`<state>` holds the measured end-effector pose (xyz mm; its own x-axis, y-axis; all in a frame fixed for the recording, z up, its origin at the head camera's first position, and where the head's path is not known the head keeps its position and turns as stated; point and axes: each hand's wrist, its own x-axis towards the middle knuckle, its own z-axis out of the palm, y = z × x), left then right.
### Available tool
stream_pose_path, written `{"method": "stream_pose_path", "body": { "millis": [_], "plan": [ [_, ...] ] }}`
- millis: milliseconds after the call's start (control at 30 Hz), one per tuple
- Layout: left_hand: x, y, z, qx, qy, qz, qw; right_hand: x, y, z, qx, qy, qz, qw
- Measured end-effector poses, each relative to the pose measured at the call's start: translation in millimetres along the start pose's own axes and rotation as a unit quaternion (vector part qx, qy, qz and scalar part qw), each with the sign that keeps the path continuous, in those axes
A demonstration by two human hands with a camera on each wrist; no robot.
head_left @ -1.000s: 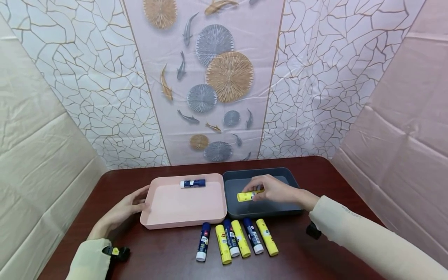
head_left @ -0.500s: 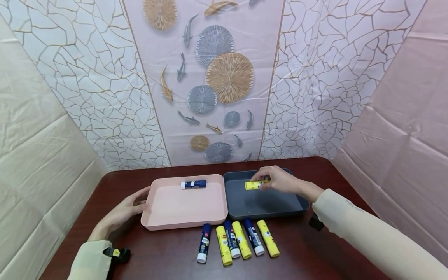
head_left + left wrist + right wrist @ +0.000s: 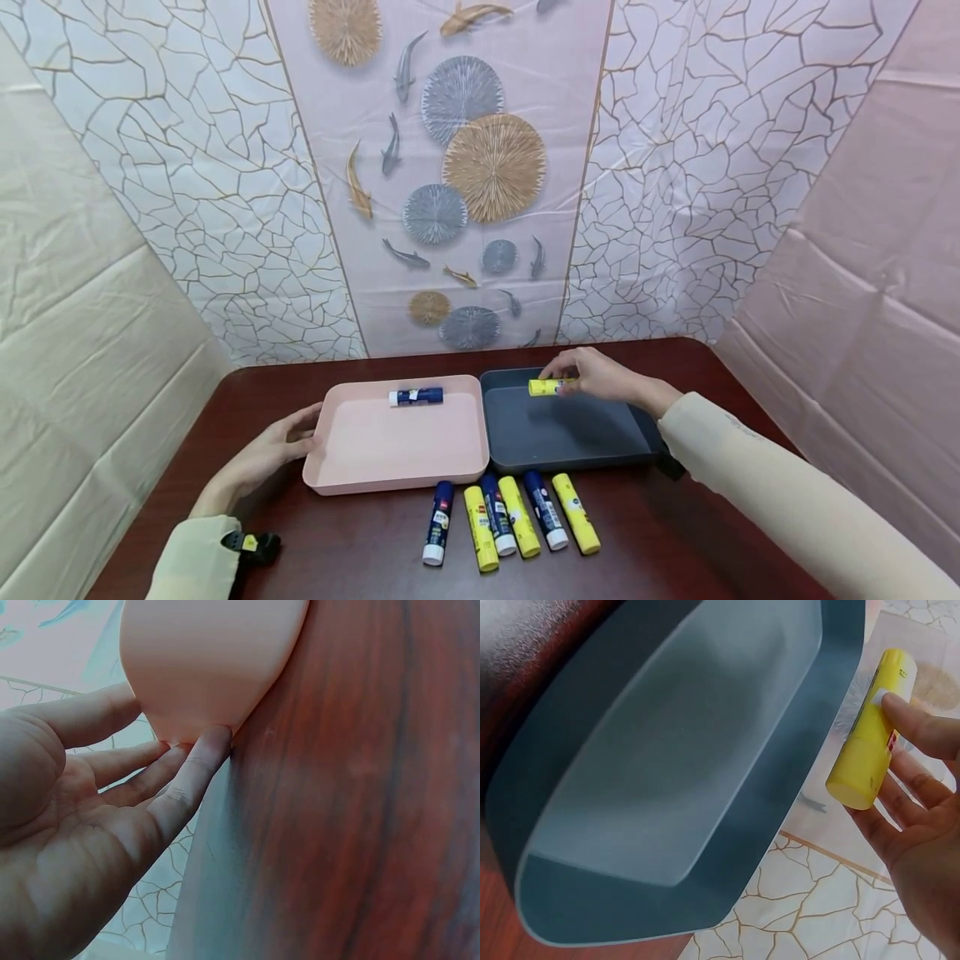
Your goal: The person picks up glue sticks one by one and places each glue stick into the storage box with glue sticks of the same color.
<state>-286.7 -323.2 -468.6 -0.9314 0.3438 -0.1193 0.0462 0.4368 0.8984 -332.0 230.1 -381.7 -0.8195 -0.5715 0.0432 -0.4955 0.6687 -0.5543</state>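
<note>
My right hand (image 3: pixel 592 372) pinches a yellow glue stick (image 3: pixel 547 387) between thumb and fingers, over the back part of the dark blue-grey tray (image 3: pixel 570 446). The right wrist view shows this glue stick (image 3: pixel 874 731) lifted, apart from the tray's wall. At the left, fingertips of my left hand (image 3: pixel 258 458) touch the outer side of the pink tray (image 3: pixel 397 442); the left wrist view shows its fingers fairly straight against the tray wall (image 3: pixel 202 682). Near the pink tray's back wall lies a blue glue stick with a white cap (image 3: pixel 416 397).
In front of the trays, blue glue sticks (image 3: pixel 438 523) and yellow glue sticks (image 3: pixel 481 529) lie side by side in a loose row on the dark red wooden table (image 3: pixel 337 542). The two trays stand against each other. Patterned cloth (image 3: pixel 465 167) hangs behind the table.
My right hand has carried the yellow glue stick back and slightly right, from the middle of the dark tray toward its back wall. The left hand has stayed at the pink tray.
</note>
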Motion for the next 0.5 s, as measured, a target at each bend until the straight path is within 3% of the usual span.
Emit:
{"method": "stream_pose_path", "body": {
  "millis": [500],
  "plan": [
    [-0.9, 1.2, -0.6, -0.019, -0.003, 0.014, 0.9997, 27.1, 13, 10, -0.005, -0.016, 0.027, 0.9995]
  ]
}}
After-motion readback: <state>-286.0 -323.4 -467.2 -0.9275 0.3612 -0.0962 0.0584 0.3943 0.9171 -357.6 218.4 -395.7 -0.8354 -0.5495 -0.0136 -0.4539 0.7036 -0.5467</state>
